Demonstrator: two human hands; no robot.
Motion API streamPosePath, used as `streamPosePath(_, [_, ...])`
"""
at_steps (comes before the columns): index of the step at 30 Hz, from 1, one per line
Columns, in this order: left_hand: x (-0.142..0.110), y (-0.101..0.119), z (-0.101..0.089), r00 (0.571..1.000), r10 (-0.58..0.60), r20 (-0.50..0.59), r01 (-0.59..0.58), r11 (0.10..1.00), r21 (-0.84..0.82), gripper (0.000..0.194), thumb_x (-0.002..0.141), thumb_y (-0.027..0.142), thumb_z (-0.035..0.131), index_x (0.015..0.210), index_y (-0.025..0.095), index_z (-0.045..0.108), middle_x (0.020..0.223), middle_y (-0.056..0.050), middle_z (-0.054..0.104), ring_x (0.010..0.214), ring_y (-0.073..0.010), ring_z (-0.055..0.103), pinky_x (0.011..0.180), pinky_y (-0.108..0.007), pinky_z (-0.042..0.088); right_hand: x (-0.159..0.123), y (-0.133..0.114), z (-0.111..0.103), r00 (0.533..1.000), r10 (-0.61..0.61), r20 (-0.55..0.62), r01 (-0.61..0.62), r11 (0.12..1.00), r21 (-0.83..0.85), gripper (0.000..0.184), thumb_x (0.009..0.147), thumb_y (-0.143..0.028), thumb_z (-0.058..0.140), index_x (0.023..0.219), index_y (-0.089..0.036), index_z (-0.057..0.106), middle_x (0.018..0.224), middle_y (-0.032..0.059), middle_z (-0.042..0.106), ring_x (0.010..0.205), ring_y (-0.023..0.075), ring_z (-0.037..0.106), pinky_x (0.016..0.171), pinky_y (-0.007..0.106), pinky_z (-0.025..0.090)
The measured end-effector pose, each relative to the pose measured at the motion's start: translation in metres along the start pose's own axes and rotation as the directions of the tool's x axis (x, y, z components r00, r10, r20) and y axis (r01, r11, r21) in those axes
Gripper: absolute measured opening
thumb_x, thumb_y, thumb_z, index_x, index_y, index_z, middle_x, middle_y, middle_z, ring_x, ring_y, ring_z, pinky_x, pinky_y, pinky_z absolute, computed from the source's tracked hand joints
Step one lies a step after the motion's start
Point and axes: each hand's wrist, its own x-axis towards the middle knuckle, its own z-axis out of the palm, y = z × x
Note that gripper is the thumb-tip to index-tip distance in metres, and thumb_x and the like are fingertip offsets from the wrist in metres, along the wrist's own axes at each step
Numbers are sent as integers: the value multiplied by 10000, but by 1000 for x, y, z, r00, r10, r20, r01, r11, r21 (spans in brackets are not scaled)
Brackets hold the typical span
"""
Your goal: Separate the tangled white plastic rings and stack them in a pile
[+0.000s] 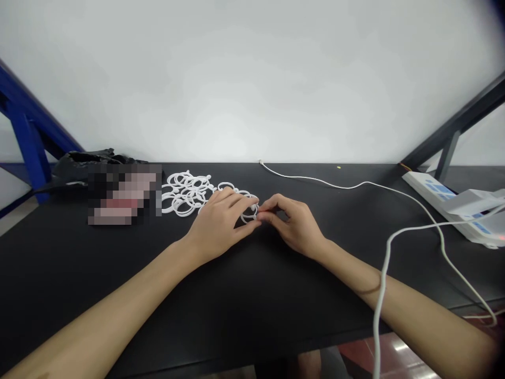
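Note:
A white plastic ring [249, 216] lies between my two hands near the middle of the black tabletop. My left hand [223, 218] is bent over it, its thumb and fingertips closed at the ring's edge. From the right, my right hand [292, 221] pinches the same ring's edge between thumb and forefinger. The fingertips of both hands nearly meet there. To the left, several more white rings [183, 206] with small knobs lie tangled in a loose pile. Part of the pile is hidden behind my left hand.
A black plastic bag [74, 167] and a blurred-out patch [122, 197] are at the left. A white cable [310, 179] runs across the back to the right, and another cable [383, 284] crosses over my right forearm. A white power strip [445, 202] lies far right.

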Motion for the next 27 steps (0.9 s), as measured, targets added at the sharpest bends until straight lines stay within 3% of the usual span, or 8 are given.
streamPosePath(3, [2,-2,0,996,-84,6,83,994,74,295,939,300,545,1194,171,618,1113,-94,674,1031,-265,575,947,-450,460,-1,5,3,1000,15,11,-15,999,-50,198,905,-355,639,1048,-237,570,933,22,669,810,165,641,736,304,538])
streamPosePath(6, [3,-7,-1,980,-200,-18,200,963,183,353,951,301,496,1247,146,608,1128,-125,640,1045,-298,554,924,-475,464,-1,8,4,997,-51,54,61,975,-213,316,905,-360,632,1170,-214,538,1080,86,608,957,214,604,850,384,533])
streamPosePath(9, [2,-13,-3,958,-285,-22,280,920,274,400,965,302,450,1292,118,589,1149,-145,621,1065,-329,539,921,-500,455,0,8,5,982,-110,151,154,936,-315,324,912,-361,619,1185,-193,578,1145,123,566,1022,242,568,912,419,508])
streamPosePath(13, [-1,-24,-4,931,-365,-17,346,866,360,417,969,298,414,1313,126,576,1188,-165,611,1090,-365,535,900,-528,449,0,8,6,976,-96,194,159,926,-343,226,923,-313,604,1104,-180,633,1117,122,573,994,239,565,906,423,499])
streamPosePath(21, [-10,-50,-2,920,-392,-14,366,845,390,408,966,285,360,1229,138,635,1221,-187,631,1112,-399,539,869,-582,459,1,9,6,980,-53,192,115,938,-327,118,934,-244,573,1022,-187,626,1067,103,599,977,236,561,892,416,491])
streamPosePath(24, [-7,-49,-4,914,-405,-12,377,841,387,410,969,289,358,1219,137,645,1231,-186,630,1126,-399,542,894,-590,450,1,10,6,980,-53,189,115,937,-329,121,937,-249,568,1014,-179,630,1052,103,597,964,233,559,888,407,487])
streamPosePath(27, [-3,-40,-7,941,-338,-18,323,880,349,405,977,322,371,1247,168,631,1258,-159,615,1159,-363,532,954,-559,433,0,11,7,981,-63,185,122,938,-325,120,937,-255,565,1016,-188,626,1048,101,595,955,230,559,891,403,481])
